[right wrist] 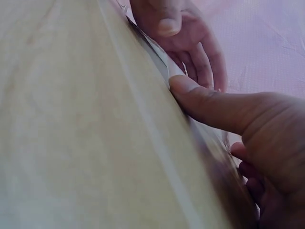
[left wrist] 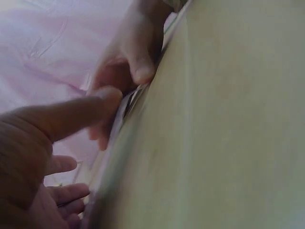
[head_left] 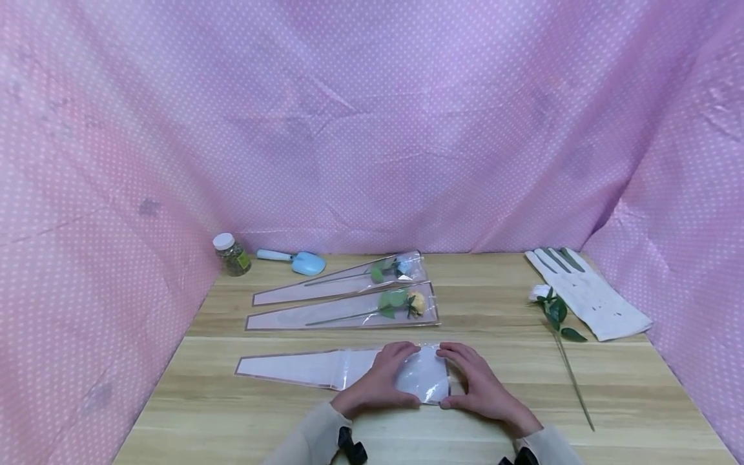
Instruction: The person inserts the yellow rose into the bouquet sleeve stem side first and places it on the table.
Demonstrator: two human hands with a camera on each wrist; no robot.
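Note:
A clear flower sleeve (head_left: 285,367) with a white panel and dark border lies across the near middle of the table, its narrow end to the left. Both hands are at its wide end. My left hand (head_left: 385,381) spans the sleeve, thumb at the near edge and fingers at the far edge. At the right end, my right hand (head_left: 481,386) holds the near and far corners between thumb and curved fingers. In the right wrist view, the right thumb (right wrist: 205,102) presses on the sleeve's edge. The left thumb (left wrist: 81,114) meets that edge in the left wrist view.
Two sleeves lie behind, one with a yellow rose (head_left: 416,303), one with a pale blue rose (head_left: 403,265). A white rose (head_left: 540,292) and a glove (head_left: 599,300) lie at right. A jar (head_left: 234,257) and a blue trowel (head_left: 307,263) are at back left.

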